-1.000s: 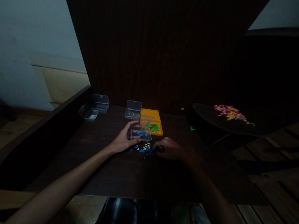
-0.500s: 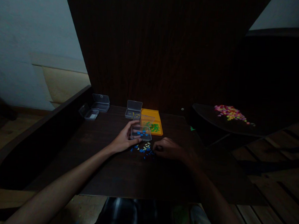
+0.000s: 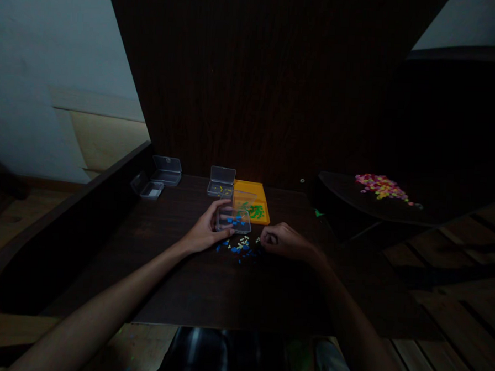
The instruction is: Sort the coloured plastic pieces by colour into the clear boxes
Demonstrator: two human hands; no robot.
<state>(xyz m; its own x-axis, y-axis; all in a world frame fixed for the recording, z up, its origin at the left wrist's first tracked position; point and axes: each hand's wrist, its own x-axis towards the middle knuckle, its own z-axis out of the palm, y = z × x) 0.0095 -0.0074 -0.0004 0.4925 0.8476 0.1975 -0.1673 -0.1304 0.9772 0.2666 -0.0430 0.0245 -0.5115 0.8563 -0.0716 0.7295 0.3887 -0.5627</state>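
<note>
On a dark, wood-grained tabletop (image 3: 175,292): a hand-held clear box and loose coloured pieces

Landmark: an open, rectangular box of opaque orange-yellow plastic (image 3: 250,189), holding small green pieces (image 3: 255,211). Just in front of this orange box, a shallow, transparent plastic box (image 3: 246,228) containing small blue pieces (image 3: 235,220) is held by the left hand (image 3: 206,230), partly spread, fingers around its left side, thumb at its near edge. Front-right of the orange box, the right hand (image 3: 286,241) is curled nearly closed; whether it grips anything cannot be told. Small pale yellow-green pieces (image 3: 243,242) and loose blue pieces (image 3: 234,249) lie mixed in front of the orange box, beside the right fingertips.

Possible faults: tilting the clear box, whose lid appears raised, could spill its contents; dim light and intermixed colours could cause a mistaken pick; a brushing knuckle could scatter the pieces.

Materials: thin, glossy, rigid box walls with straight edges; tiny, chip-like pieces; smooth, dark wood beneath.
</note>
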